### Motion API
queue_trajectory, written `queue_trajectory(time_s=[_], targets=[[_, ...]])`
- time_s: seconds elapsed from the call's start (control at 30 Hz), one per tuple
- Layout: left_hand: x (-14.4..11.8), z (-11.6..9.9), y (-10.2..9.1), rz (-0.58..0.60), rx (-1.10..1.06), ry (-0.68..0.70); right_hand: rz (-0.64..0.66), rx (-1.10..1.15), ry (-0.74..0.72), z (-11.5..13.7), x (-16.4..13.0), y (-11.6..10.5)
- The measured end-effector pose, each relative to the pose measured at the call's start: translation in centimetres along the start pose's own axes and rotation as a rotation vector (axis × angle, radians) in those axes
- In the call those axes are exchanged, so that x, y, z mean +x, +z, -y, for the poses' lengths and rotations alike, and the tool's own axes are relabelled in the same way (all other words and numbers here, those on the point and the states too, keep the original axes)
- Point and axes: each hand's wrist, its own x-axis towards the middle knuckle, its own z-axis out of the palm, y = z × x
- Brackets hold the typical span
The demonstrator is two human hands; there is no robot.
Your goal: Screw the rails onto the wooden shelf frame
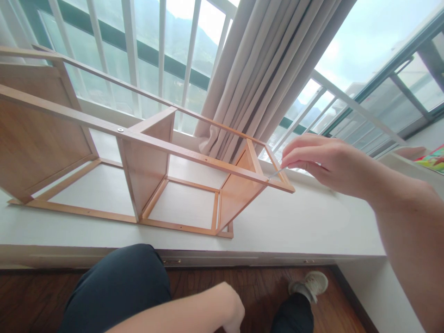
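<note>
A light wooden shelf frame [145, 157] lies on its side on the white window ledge [312, 222]. My right hand [322, 159] reaches over the ledge and pinches a thin metal tool [275, 174] whose tip meets the right end of the frame's upper rail. A round screw head [120, 130] shows on that rail further left. My left hand [229, 307] hangs low near my knee, fingers curled, with nothing seen in it.
Beige curtains [263, 69] hang behind the frame against windows with white bars [132, 51]. My dark-trousered knee [118, 286] and a grey shoe [310, 283] are over the dark wood floor. Something colourful [432, 159] lies at the far right.
</note>
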Motion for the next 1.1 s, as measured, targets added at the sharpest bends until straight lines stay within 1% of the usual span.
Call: queue_trajectory(time_s=[0.13,0.27,0.4,0.53,0.6,0.67,0.73,0.8,0.97,1.0,1.07,1.1], targets=[[0.1,0.0,0.0,0.041,0.005,-0.006,0.022,-0.034,-0.02,-0.3,0.0,-0.1],[0.0,0.0,0.0,0.026,0.006,-0.01,0.048,-0.06,-0.05,-0.4,0.1,-0.3],[-0.1,0.0,0.0,0.006,-0.005,-0.017,0.076,-0.121,-0.119,-0.3,0.5,-0.5],[-0.2,0.0,-0.2,0.049,0.017,-0.024,0.099,-0.181,-0.183,-0.4,1.1,-0.6],[0.0,0.0,-0.2,0.064,0.028,-0.027,0.113,-0.188,-0.186,-0.4,1.4,-0.6],[0.5,0.2,0.1,0.056,0.011,-0.03,0.122,-0.189,-0.179,-0.3,1.6,-0.6],[1.4,0.5,0.7,0.018,-0.03,-0.013,0.132,-0.201,-0.178,-0.1,1.8,-0.7],[2.5,1.0,1.5,-0.046,-0.08,0.024,0.138,-0.215,-0.173,0.2,1.9,-0.7],[5.6,2.0,3.7,-0.273,-0.213,0.105,0.125,-0.215,-0.133,1.0,2.1,-0.7],[6.0,2.1,4.0,-0.305,-0.235,0.116,0.123,-0.216,-0.134,1.1,2.1,-0.7],[6.5,2.2,4.2,-0.327,-0.248,0.122,0.121,-0.212,-0.137,1.2,2.1,-0.6],[6.5,2.1,4.2,-0.303,-0.236,0.111,0.121,-0.208,-0.138,1.2,2.2,-0.6]])
